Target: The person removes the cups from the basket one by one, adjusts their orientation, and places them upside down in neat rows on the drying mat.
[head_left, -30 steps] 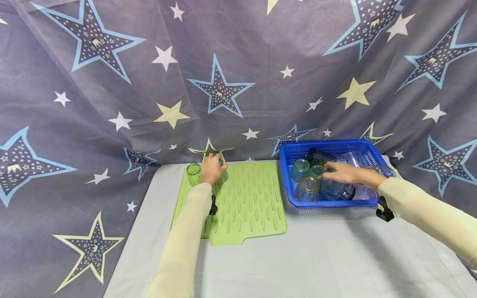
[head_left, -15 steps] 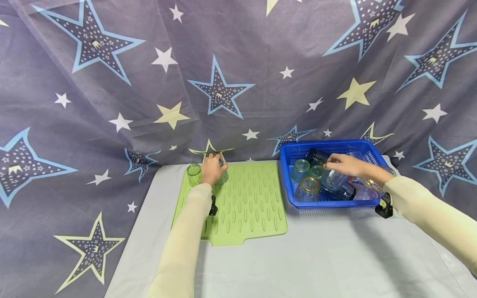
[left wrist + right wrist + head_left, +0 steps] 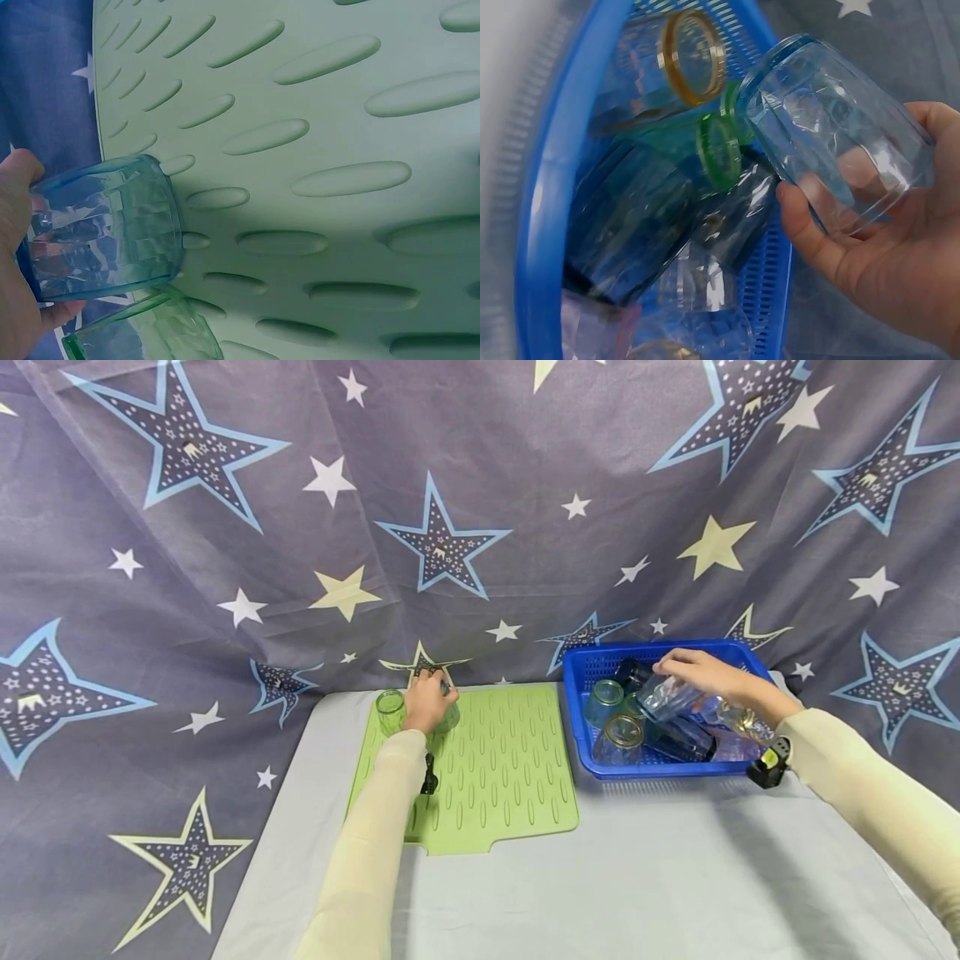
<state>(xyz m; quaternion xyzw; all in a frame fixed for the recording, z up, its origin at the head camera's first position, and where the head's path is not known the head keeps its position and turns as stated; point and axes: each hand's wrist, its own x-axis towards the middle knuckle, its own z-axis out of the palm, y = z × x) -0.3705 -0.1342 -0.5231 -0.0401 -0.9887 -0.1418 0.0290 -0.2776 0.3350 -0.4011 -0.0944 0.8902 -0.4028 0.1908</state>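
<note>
My left hand (image 3: 427, 703) holds a blue glass (image 3: 105, 232) at the back left of the green mat (image 3: 487, 777). Thumb and fingers grip its far end, and its other end meets the mat. Right beside it stands a green glass (image 3: 391, 717). My right hand (image 3: 705, 677) grips a clear, pale-blue glass (image 3: 832, 127) by one end, tilted over the blue basket (image 3: 645, 772). Inside the basket lie several glasses: a gold-rimmed one (image 3: 622, 743), a teal one (image 3: 603, 702), a green one (image 3: 720, 154) and a dark one (image 3: 630, 217).
The mat and basket sit side by side on a white-covered table (image 3: 600, 877). Behind them hangs a grey curtain (image 3: 525, 577) with stars, close to the table's back edge. More clear glassware (image 3: 697, 277) lies at the basket's right side.
My right hand has lifted the pale-blue glass up from among the others and tilted it, moving slightly right and back. The left hand has stayed in place.
</note>
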